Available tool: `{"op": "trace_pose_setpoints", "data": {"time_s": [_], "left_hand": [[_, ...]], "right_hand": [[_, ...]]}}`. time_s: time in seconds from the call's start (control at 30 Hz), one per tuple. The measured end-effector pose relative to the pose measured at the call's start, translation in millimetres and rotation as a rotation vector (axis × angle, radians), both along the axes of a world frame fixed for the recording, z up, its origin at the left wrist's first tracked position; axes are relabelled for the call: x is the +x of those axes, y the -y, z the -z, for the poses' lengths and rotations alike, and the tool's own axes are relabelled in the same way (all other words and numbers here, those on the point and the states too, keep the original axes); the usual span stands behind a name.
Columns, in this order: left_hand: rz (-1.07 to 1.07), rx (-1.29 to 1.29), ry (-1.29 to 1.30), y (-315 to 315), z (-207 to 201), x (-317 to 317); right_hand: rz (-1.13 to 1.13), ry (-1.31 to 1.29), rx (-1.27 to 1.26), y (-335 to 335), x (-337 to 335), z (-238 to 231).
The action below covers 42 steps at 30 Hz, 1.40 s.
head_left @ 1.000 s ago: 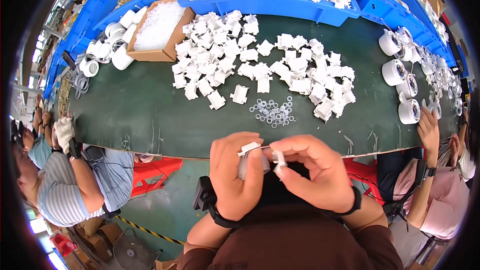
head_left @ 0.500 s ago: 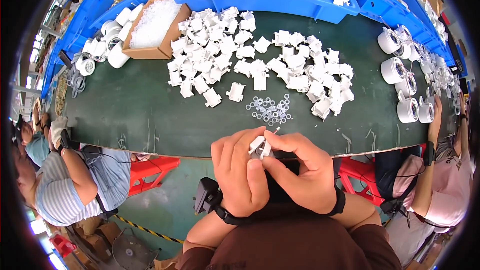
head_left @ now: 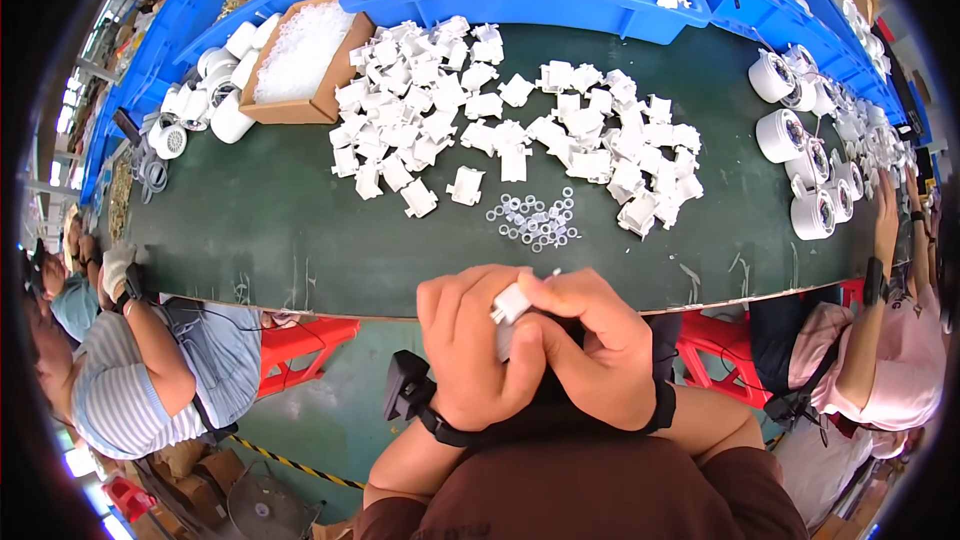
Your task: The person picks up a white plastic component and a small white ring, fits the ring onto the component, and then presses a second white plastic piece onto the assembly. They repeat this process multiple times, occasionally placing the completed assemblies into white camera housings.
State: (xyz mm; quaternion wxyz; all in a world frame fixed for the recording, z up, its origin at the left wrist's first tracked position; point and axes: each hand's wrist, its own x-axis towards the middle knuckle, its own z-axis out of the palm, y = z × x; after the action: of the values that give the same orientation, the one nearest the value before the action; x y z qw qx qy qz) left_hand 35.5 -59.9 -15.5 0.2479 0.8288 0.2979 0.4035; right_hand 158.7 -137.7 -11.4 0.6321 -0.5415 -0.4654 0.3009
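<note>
Close together at the table's near edge, my left hand [head_left: 470,345] and my right hand [head_left: 592,335] both grip a small white plastic part [head_left: 511,304]. Its blocky top shows between the fingertips, while my fingers hide the lower portion. A tiny pale tip pokes out above my right index finger. Just beyond my hands lies a cluster of small translucent rings [head_left: 533,219]. Farther off, white plastic brackets spread in a left pile [head_left: 400,100] and a right pile [head_left: 620,140], with one single bracket [head_left: 465,185] near the left pile's front.
A cardboard box [head_left: 325,105] of clear small pieces stands at back left beside white round housings [head_left: 232,118]. Behind the piles sits a blue bin [head_left: 530,12] heaped with brackets. White cylindrical units [head_left: 780,136] line the right. Co-workers sit on both sides, near red stools [head_left: 310,348].
The white part has turned between my fingers, showing a more solid face now. My hands have shifted slightly left in the picture. The right co-worker's hand has moved farther up the table.
</note>
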Motion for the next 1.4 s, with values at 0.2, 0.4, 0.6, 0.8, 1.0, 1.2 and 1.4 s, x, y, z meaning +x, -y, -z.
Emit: {"op": "trace_pose_setpoints", "data": {"time_s": [0.2, 0.4, 0.6, 0.8, 1.0, 1.2, 1.4], "left_hand": [[0.048, 0.053, -0.054, -5, -5, -12], [0.127, 0.014, -0.162, -9, -18, 1], [0.077, -0.001, -0.082, -6, -13, 3], [0.107, 0.008, -0.125, -6, -12, 4], [0.117, 0.004, -0.105, -8, -9, 5], [0.137, 0.058, -0.122, -8, -7, 6], [0.152, 0.086, -0.108, -8, -6, 6]], "right_hand": [[0.047, 0.578, -0.154, 2, 44, -28], [0.237, 0.818, -0.156, -19, 54, -9], [0.238, 0.851, -0.189, -22, 53, -7], [0.058, 0.249, -0.319, 3, 51, -36], [-0.091, 0.048, -0.208, 9, 47, -27], [-0.152, -0.384, -0.308, 9, 40, -26], [-0.181, -0.404, -0.317, 4, 38, -18]]}}
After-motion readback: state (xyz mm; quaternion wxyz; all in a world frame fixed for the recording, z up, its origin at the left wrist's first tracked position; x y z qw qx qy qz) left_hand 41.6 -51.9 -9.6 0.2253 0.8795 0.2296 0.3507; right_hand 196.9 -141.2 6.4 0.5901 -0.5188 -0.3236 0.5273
